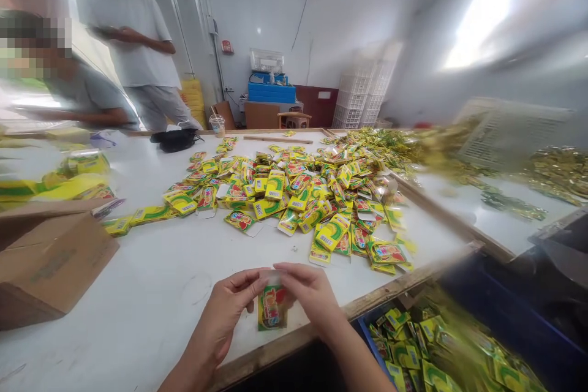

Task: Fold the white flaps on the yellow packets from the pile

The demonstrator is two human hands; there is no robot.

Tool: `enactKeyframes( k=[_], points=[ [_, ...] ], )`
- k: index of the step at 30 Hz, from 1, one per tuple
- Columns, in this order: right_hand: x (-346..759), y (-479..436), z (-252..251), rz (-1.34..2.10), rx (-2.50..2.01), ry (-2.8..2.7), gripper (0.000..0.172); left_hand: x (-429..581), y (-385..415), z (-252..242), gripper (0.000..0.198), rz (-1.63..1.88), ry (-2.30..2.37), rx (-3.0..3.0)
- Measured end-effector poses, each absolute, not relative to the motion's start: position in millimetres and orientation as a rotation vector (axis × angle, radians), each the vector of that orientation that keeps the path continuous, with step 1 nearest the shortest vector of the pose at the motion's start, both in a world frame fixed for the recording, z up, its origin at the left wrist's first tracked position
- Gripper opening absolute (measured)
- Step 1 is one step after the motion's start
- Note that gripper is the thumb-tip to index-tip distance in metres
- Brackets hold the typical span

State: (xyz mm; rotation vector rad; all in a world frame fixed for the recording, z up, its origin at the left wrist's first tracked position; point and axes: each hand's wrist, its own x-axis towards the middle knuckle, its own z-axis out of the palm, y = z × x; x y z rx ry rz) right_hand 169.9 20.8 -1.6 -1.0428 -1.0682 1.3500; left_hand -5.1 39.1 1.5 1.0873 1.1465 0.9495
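Between my two hands is a small printed box [272,309], green and red with big letters, held upright near the table's front edge. My left hand [234,297] pinches its upper left side between thumb and fingers. At its upper right, my right hand [309,291] has thumb and fingers closed on the pale top end, which looks like a flap. The fingertips partly hide that end. Beyond my hands lies a wide heap of similar small yellow-green boxes [301,187], some with white flaps sticking out.
A cardboard carton [59,263] stands at left on the white table [151,294]. Below right, a blue bin [374,343] holds many boxes. Wooden strips [432,211] edge the table; shiny gold packets [558,162] lie beyond. Two people [138,43] are at far left.
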Motion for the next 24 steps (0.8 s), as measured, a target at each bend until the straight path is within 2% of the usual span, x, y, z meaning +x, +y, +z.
enactKeyframes(
  k=[7,15,22,24],
  points=[
    [171.4,35.1,-10.4,1.388,-1.088,-1.062,0.043,-3.0,43.8,-13.0,0.028,1.068,1.162,1.113],
    [169.4,30.6,-14.8,1.296,-1.103,-1.143,0.029,-12.9,44.5,-5.8,0.019,0.977,1.102,1.312],
    [170.8,19.3,-29.2,0.883,-1.057,-1.447,0.025,-24.9,44.8,-15.6,0.008,1.035,0.995,1.644],
    [169.3,15.2,-29.9,0.809,-1.029,-1.480,0.027,-27.9,43.2,-18.0,0.019,1.019,0.997,1.708]
  ],
)
